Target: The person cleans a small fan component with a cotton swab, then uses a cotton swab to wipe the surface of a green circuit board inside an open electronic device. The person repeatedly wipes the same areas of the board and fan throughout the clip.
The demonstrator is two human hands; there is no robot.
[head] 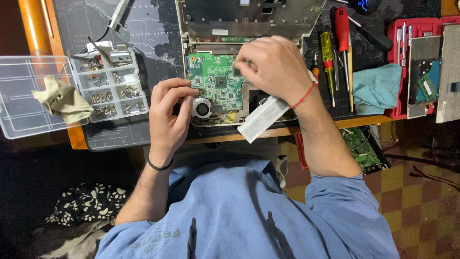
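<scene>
2 hands (170,115), 2 screwdrivers (328,60), 1 circuit board (215,79).

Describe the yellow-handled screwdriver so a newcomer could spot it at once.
Start at the opened laptop chassis on the dark desk mat; tools lie in a row to its right. The yellow-handled screwdriver lies beside the red-handled screwdriver. It alone has a clear yellow handle with a red collar.

Item: opened laptop chassis (249,21) on my tabletop (158,43) — green circuit board (215,79) exposed, small round fan (202,107) at its lower edge. My left hand (168,115) rests at the board's left edge; my right hand (275,67) is curled over its upper right. Left: clear screw tray (112,88), beige rag (62,98). Right — yellow screwdriver (327,55), red screwdriver (342,29), blue cloth (376,88).
</scene>
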